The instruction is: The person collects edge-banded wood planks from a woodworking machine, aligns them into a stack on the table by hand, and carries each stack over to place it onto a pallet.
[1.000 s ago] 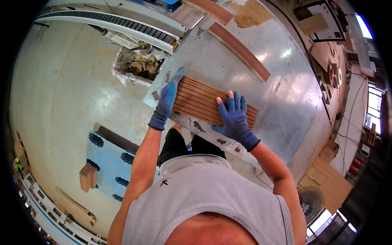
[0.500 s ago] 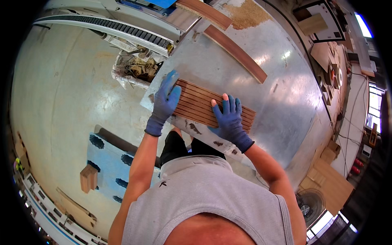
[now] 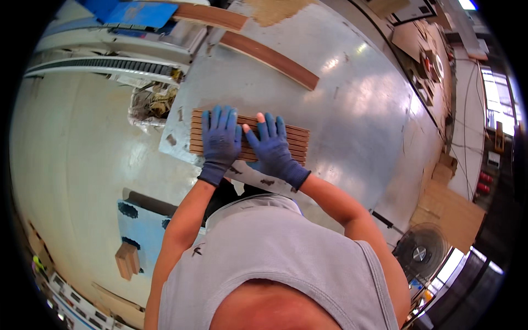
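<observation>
A row of narrow brown wooden strips (image 3: 295,144) lies side by side near the front edge of a grey metal table (image 3: 352,137). Flat on the left part of the strips rests my left hand (image 3: 221,137), in a blue work glove, fingers stretched forward. My right hand (image 3: 270,144) lies spread over their middle, close beside the left. Two of its fingertips poke bare out of the glove. Both palms hide part of the strips. Farther back on the table is a single curved brown board (image 3: 269,59).
Another brown board (image 3: 212,16) lies at the far left by a blue panel (image 3: 142,14). A roller conveyor (image 3: 110,66) runs to the left, above a bin of scraps (image 3: 151,104). Sawdust (image 3: 278,10) covers the table's far end. A fan (image 3: 421,250) stands at the lower right.
My left hand has moved from the strips' left end onto their top, next to my right hand. The strips lie more nearly level across the view, which has shifted.
</observation>
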